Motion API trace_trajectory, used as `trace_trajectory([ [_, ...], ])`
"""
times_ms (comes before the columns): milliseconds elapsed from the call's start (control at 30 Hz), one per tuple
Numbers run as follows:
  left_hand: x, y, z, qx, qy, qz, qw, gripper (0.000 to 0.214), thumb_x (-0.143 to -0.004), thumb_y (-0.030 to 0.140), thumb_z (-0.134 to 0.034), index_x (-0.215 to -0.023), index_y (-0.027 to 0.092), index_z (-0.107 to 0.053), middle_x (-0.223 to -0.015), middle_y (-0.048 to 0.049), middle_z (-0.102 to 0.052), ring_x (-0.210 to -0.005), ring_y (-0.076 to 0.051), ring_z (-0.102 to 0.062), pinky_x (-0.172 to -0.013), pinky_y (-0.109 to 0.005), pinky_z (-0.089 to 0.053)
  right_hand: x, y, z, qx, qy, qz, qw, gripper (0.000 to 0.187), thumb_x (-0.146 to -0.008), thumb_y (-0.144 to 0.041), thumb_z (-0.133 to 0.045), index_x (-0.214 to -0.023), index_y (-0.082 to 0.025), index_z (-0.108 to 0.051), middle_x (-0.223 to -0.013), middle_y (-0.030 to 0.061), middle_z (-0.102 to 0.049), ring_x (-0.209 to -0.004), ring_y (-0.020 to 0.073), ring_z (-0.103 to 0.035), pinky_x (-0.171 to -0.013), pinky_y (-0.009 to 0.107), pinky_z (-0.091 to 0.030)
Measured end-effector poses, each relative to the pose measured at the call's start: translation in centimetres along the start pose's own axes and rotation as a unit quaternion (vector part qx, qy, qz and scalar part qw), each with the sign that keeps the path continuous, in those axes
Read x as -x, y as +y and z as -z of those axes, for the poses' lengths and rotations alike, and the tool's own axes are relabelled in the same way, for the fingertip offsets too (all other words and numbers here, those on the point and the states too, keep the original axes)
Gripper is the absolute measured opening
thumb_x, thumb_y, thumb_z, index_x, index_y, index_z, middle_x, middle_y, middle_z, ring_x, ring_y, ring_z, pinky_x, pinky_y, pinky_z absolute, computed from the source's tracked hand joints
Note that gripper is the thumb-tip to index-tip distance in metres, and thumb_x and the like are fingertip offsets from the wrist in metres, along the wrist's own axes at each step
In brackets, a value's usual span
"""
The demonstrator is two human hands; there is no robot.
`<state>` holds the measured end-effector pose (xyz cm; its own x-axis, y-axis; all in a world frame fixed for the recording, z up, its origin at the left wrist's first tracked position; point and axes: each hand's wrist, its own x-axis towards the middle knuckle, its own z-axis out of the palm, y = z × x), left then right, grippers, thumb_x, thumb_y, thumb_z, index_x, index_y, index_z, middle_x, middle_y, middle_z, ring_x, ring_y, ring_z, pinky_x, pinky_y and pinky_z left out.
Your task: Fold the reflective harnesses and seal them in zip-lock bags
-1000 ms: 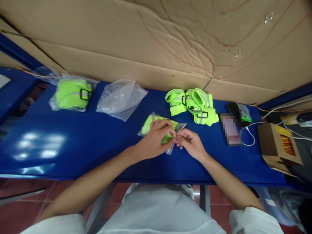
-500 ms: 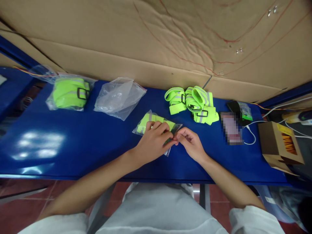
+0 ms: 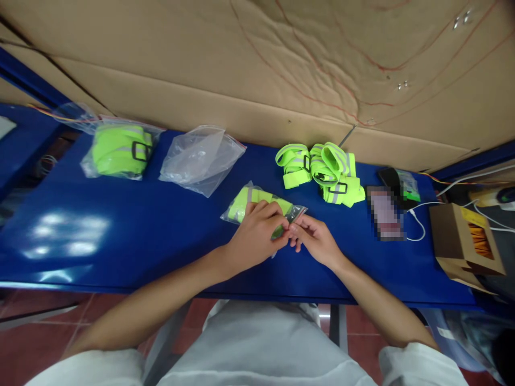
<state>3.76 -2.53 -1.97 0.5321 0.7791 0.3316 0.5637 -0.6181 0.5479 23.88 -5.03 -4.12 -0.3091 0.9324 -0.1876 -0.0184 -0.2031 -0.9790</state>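
Observation:
A clear plastic bag [image 3: 230, 213] with a folded neon-yellow reflective strap [image 3: 277, 199] inside lies on the blue table, under my hands. My left hand [image 3: 259, 228] rests over the bag, its thumb and fingers pinching the bag's right-hand edge. Against that same edge my right hand [image 3: 311, 236] is closed, thumb on forefinger, meeting the left fingertips. The left fingers hide part of the strap. Farther back, several loose neon straps [image 3: 338, 188] with black buckles sit in a cluster.
At the back left is a bag holding neon straps [image 3: 120, 150], beside flat empty plastic bags [image 3: 201, 160]. To the right are a phone [image 3: 386, 214] on a white cable, a dark object [image 3: 390, 179] and an open cardboard box [image 3: 462, 241]. A cardboard-covered wall [image 3: 181, 80] backs the blue table [image 3: 153, 225].
Both hands remain at the bag's right edge. The right fingers have shifted slightly and the bag's corner shows more above them. The whole view has moved a little.

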Motion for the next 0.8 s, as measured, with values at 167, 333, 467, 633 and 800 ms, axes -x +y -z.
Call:
trace_trajectory([
  [167, -0.1, -0.4, 0.4, 0.023, -0.004, 0.005, 1.0, 0.016, -0.098, 0.032, -0.07, -0.088, 0.021, -0.076, -0.091, -0.0035, -0.065, -0.087, -0.02, -0.06, -0.084, -0.038, -0.037, -0.4, 0.2, 0.4, -0.007, -0.011, 0.011, 1.0, 0.037, -0.094, -0.055, -0.07, -0.091, -0.018, -0.068, -0.075, 0.0002, -0.07, -0.059, 0.0106, -0.065, -0.056, 0.024, -0.056],
  [333, -0.2, -0.7, 0.2, 0.008, 0.057, -0.041, 0.998, 0.021, -0.094, 0.035, -0.075, -0.085, 0.017, -0.073, -0.088, -0.0049, -0.062, -0.086, -0.02, -0.061, -0.081, -0.036, -0.044, -0.3, 0.3, 0.5, -0.004, -0.006, 0.031, 0.999, 0.031, -0.099, -0.05, -0.066, -0.094, -0.02, -0.067, -0.075, 0.0003, -0.072, -0.06, 0.011, -0.066, -0.061, 0.025, -0.055],
  [467, -0.2, -0.4, 0.4, 0.039, 0.061, -0.039, 0.997, 0.015, -0.094, 0.027, -0.072, -0.082, 0.016, -0.071, -0.086, -0.0038, -0.061, -0.082, -0.017, -0.061, -0.079, -0.033, -0.047, 0.0, 0.2, 0.2, 0.01, 0.0, 0.051, 0.999, 0.029, -0.1, -0.049, -0.064, -0.093, -0.021, -0.068, -0.077, 0.0009, -0.071, -0.064, 0.0125, -0.067, -0.063, 0.026, -0.056],
  [633, 0.2, 0.3, 0.9, -0.02, 0.021, -0.038, 0.999, 0.012, -0.088, 0.018, -0.07, -0.077, 0.016, -0.065, -0.087, -0.0046, -0.062, -0.086, -0.021, -0.059, -0.082, -0.037, -0.047, 0.8, -0.2, -0.1, 0.157, 0.007, 0.127, 0.979, 0.02, -0.105, -0.036, -0.057, -0.098, -0.022, -0.07, -0.089, 0.0022, -0.072, -0.079, 0.0135, -0.069, -0.074, 0.026, -0.055],
  [800, 0.0, 0.5, 1.9, 0.029, -0.059, -0.044, 0.997, 0.017, -0.098, 0.023, -0.063, -0.083, 0.016, -0.068, -0.089, -0.0038, -0.062, -0.085, -0.02, -0.058, -0.082, -0.037, -0.046, 1.1, -0.5, -0.4, 0.249, 0.036, 0.197, 0.948, 0.016, -0.102, -0.024, -0.057, -0.088, -0.02, -0.064, -0.08, -0.0013, -0.068, -0.073, 0.0108, -0.063, -0.071, 0.023, -0.049],
])
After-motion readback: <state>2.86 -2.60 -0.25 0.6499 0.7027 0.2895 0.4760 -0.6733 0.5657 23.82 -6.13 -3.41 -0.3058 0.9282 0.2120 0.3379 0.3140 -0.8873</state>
